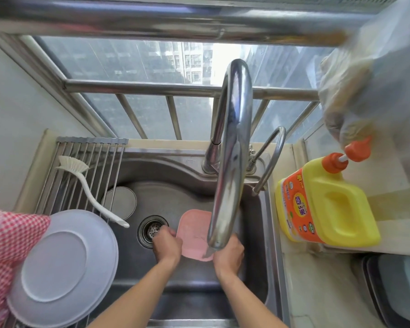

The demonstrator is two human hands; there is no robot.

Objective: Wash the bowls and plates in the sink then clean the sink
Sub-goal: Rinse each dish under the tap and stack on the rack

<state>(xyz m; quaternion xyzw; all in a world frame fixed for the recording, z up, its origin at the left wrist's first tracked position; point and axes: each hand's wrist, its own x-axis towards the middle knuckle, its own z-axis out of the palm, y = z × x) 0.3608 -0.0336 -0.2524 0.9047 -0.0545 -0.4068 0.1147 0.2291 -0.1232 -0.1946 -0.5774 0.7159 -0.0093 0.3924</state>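
A stainless steel sink [253,223] is sitting below a barred window. Inside it, just right of the drain strainer [153,229], both hands are holding a pink cloth [192,233]: the left hand [167,243] is curling its fingers round the cloth's left edge, the right hand [229,255] is gripping its right edge beneath the faucet spout [232,147]. Left of the sink, stacked white plates [62,266] are lying upside down on the drying rack [85,162]

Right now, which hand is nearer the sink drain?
Left. The left hand sits right beside the drain, nearly touching its rim, holding the pink plate. The right hand holds the plate's far side.
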